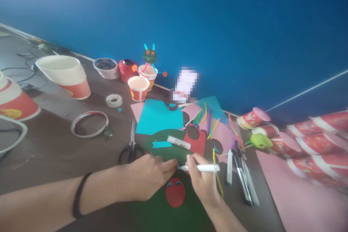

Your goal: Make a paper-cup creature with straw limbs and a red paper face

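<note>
My right hand point(202, 177) grips a white marker point(206, 168), its tip pointing left at my left fingertips. My left hand point(148, 175) rests over dark green paper point(163, 215), fingers bent and pressed together at the marker tip. A speck of blue shows there; what those fingers hold, if anything, is too small to make out. Just below lies a red paper oval point(175, 197) with two blue eye-like pieces. Above the hands are a white glue stick or capped tube point(178, 142) and a blue paper strip point(161, 144). Black-handled scissors point(132, 144) lie beside my left hand.
Blue paper point(160, 116), red paper point(198, 143) and coloured pipe-cleaner-like strips point(210, 121) lie ahead. Several pens point(241, 174) are at right, near stacked red cups point(323, 141). Paper cups point(65, 76) and tape rolls point(89, 125) stand left. A cup figure point(149, 56) stands by the wall.
</note>
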The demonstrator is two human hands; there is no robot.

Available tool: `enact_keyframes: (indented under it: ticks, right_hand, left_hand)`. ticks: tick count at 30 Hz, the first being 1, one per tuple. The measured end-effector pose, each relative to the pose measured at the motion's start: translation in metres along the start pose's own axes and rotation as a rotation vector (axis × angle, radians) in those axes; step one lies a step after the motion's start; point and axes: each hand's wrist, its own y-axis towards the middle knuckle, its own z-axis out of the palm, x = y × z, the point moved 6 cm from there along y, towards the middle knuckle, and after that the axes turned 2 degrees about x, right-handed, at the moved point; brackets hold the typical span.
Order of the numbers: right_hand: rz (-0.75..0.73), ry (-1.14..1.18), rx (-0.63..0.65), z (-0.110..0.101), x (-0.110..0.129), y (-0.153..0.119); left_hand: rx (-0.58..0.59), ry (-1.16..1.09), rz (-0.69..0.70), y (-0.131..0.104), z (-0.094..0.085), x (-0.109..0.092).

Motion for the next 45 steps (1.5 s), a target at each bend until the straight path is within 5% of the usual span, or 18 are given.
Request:
enact_keyframes:
  ticks: [45]
  right_hand:
    - [0.014,0.033,-0.034,-0.0025,0.0059,0.002]
  left_hand:
    - [-0.072,-0.048,-0.025,-0.0032,0.0069,0.0023]
